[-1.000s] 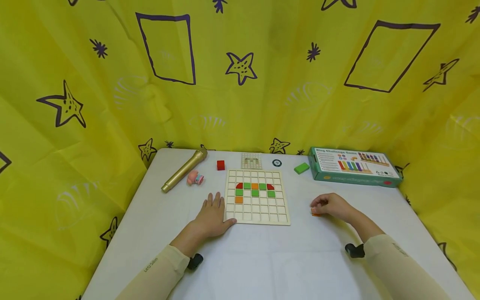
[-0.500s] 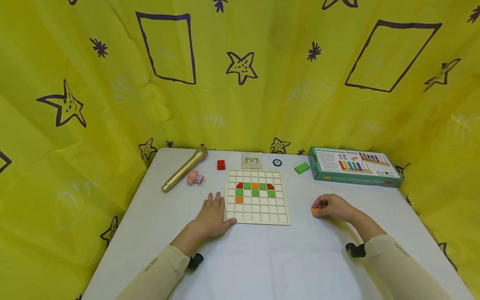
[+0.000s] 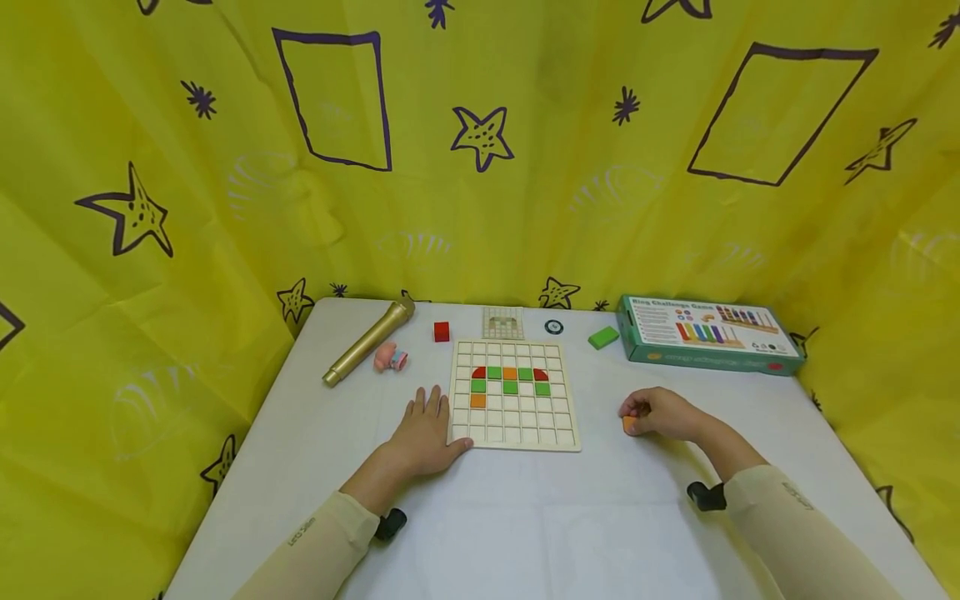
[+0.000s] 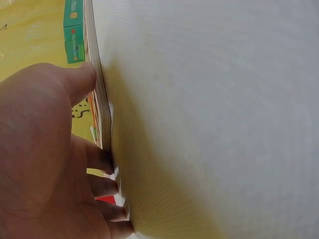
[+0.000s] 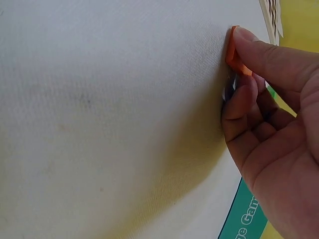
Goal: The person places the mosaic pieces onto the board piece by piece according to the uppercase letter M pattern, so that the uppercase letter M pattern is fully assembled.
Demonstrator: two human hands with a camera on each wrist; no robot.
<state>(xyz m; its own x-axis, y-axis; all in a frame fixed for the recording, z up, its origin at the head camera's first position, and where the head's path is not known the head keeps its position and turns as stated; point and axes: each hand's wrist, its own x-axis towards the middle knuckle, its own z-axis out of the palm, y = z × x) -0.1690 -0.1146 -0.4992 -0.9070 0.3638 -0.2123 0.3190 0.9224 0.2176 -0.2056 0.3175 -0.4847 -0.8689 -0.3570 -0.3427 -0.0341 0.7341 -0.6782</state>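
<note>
My right hand (image 3: 663, 413) pinches a small orange tile (image 3: 628, 425) between thumb and fingers, low over the table right of the board. In the right wrist view the orange tile (image 5: 239, 57) stands tilted at the thumb tip, partly hidden by the fingers. A pale grid board (image 3: 521, 437) lies in the middle, with red, green and orange tiles set in some upper squares. With fingers spread, my left hand (image 3: 422, 437) rests on the table at the board's left side. Its thumb touches the board's lower left corner, and the left wrist view shows fingers along the board's edge.
Behind the board lie a small pattern card (image 3: 502, 323), a red block (image 3: 442, 332), a round dark disc (image 3: 554, 327) and a green block (image 3: 603, 337). A golden microphone (image 3: 367, 343) and a pink figurine (image 3: 389, 357) sit left. A game box (image 3: 708, 335) stands back right.
The orange tile has turned in my right hand's fingers, so more of its orange face shows now. My left hand and the board stay where they were.
</note>
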